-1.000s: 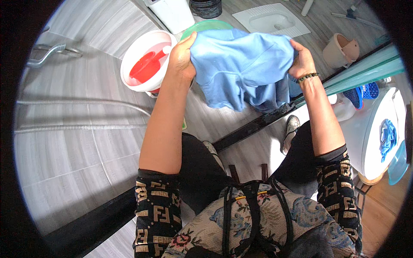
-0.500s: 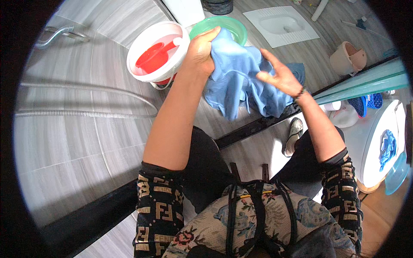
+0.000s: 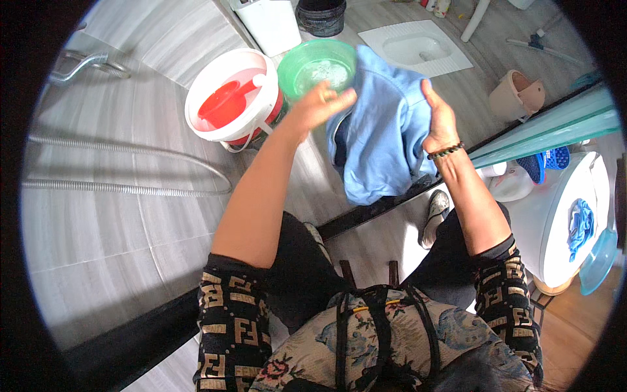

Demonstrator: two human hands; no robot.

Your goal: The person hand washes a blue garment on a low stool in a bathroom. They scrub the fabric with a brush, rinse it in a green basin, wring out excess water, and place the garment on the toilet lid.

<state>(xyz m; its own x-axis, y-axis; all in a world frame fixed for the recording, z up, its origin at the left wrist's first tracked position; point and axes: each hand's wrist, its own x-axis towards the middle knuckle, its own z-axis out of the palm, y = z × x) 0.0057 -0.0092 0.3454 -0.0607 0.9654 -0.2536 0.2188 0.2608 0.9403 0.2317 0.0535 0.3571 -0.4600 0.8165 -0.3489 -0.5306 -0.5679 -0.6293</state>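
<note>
A light blue garment (image 3: 385,130) hangs in loose folds in front of me, with a dark opening along its left side. My right hand (image 3: 443,123) grips its upper right edge, thumb on the near side and some fingers hidden by the cloth. Close to the garment's left edge is my left hand (image 3: 313,114), slightly blurred, with thumb and fingers apart and no cloth between them. Beyond that hand, a green basin (image 3: 287,68) holds foamy water. Left of it stands a white-rimmed bucket (image 3: 196,108) with a red dipper (image 3: 222,104) inside.
A squat toilet (image 3: 385,49) is set in the floor ahead, near a black bucket (image 3: 320,19). On the right are a glass panel edge (image 3: 548,127), a pink bin (image 3: 516,95) and a white washer (image 3: 545,215). A metal hose (image 3: 130,189) runs along the left wall.
My left hand has let go of the garment and dropped lower. My right hand, which was spread beside the cloth, now holds it. The garment has turned and shifted right.
</note>
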